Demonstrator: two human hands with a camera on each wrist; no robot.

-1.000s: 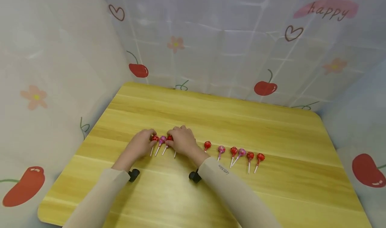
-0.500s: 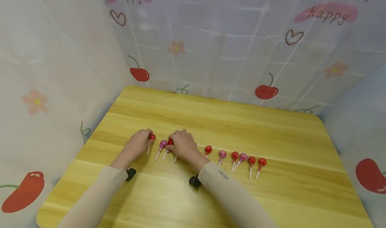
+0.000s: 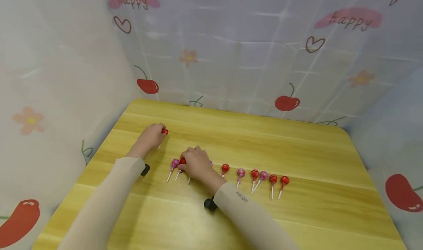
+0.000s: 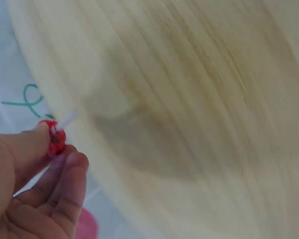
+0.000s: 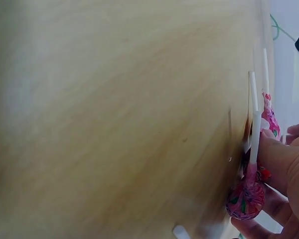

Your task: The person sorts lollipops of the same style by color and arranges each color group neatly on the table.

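In the head view my left hand (image 3: pixel 148 140) pinches a red lollipop (image 3: pixel 165 131) above the table, apart from the row. The left wrist view shows that lollipop's red wrapper (image 4: pixel 56 139) between thumb and fingers, its white stick jutting out. My right hand (image 3: pixel 198 165) has thumb and fingers on another red lollipop (image 3: pixel 183 162) in the row. Just left of it lies a purple-pink lollipop (image 3: pixel 175 163). From the right wrist, a pink lollipop (image 5: pixel 245 201) hangs close before the fingers, partly covering the red one. The right hand hides part of the row.
Rightward the row goes on with a red lollipop (image 3: pixel 225 168), a pink lollipop (image 3: pixel 241 172) and several more. Two of their sticks nearly cross. The yellow wood-grain table (image 3: pixel 314 220) is bordered by a printed curtain (image 3: pixel 238 70) at the back and sides.
My left hand has lifted the leftmost red lollipop out of the row and carried it toward the table's back. The right hand has stayed about where it was.
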